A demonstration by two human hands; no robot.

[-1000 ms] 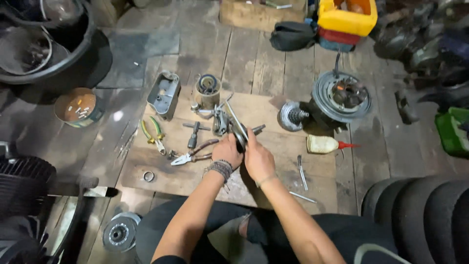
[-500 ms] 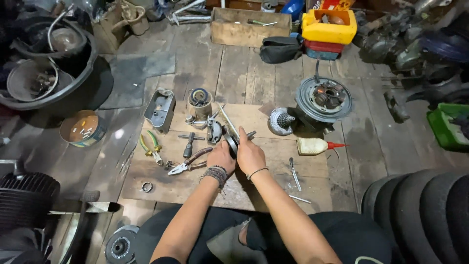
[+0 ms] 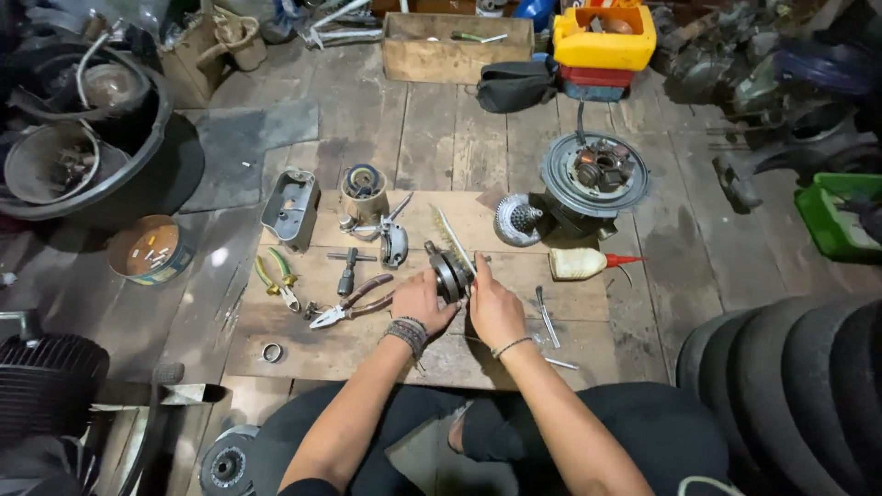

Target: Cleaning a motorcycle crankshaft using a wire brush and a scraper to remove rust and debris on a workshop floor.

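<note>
My left hand (image 3: 421,303) grips a round dark metal engine part (image 3: 447,272) and holds it on edge over a wooden board (image 3: 367,340). My right hand (image 3: 494,308) holds a wire brush (image 3: 452,237) whose bristled end points up and away, lying against the round part. Both hands are close together at the middle of the board. A beaded bracelet sits on my left wrist, a thin band on my right.
On the board lie pliers (image 3: 349,303), green-handled cutters (image 3: 276,280), a T-shaped tool (image 3: 347,268), a grey housing (image 3: 292,207), a cylinder part (image 3: 363,191), a sprocket (image 3: 516,220), an oil bottle (image 3: 588,264). A flywheel assembly (image 3: 595,174), yellow crate (image 3: 604,35), tyres (image 3: 790,386).
The view has shifted so the board and parts sit lower in frame. My hands have come down and nearer to me, still working the brush against the round part.
</note>
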